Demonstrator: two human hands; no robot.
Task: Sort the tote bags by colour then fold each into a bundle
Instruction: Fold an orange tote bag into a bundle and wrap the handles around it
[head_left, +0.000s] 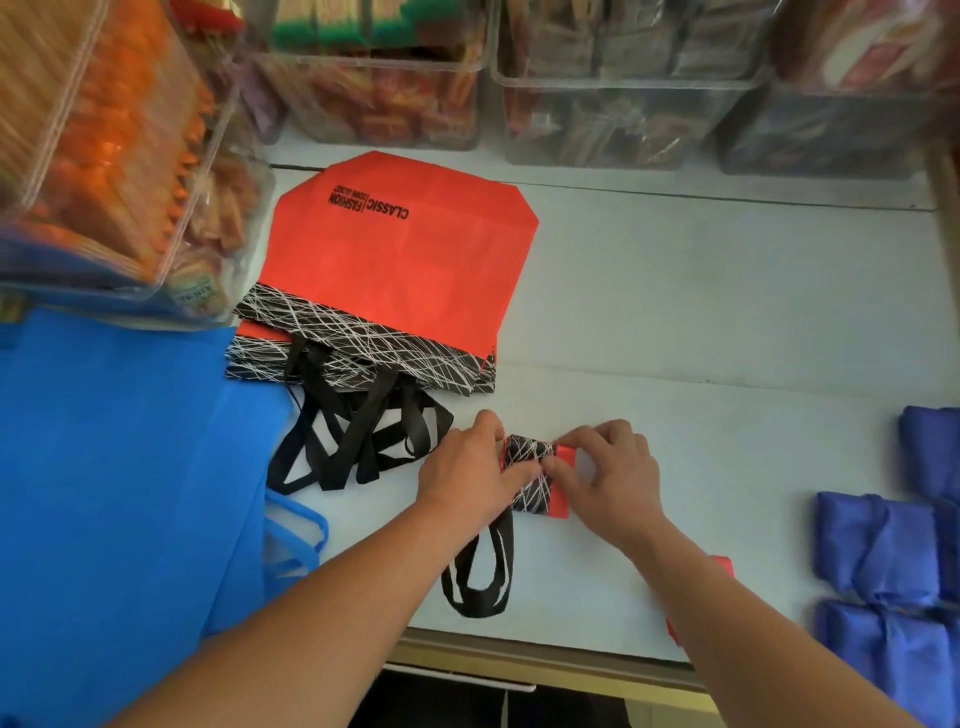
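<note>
A small rolled red tote bundle (535, 475) with a black band of white lines lies on the white table (727, 322). My left hand (470, 467) grips its left end and my right hand (610, 475) pinches its right end. Its black handles (480, 577) trail toward the table's front edge. A stack of flat red tote bags (400, 265) with black handles (358, 441) lies behind my hands. Light blue tote bags (119, 493) lie flat at the left. Several folded dark blue bundles (883, 551) sit at the right.
Clear plastic bins of packaged snacks (613, 88) line the back of the table, and another bin (104, 156) stands at the left above the blue bags. A red scrap (724, 564) shows beside my right forearm. The table's front edge (519, 649) runs below my arms.
</note>
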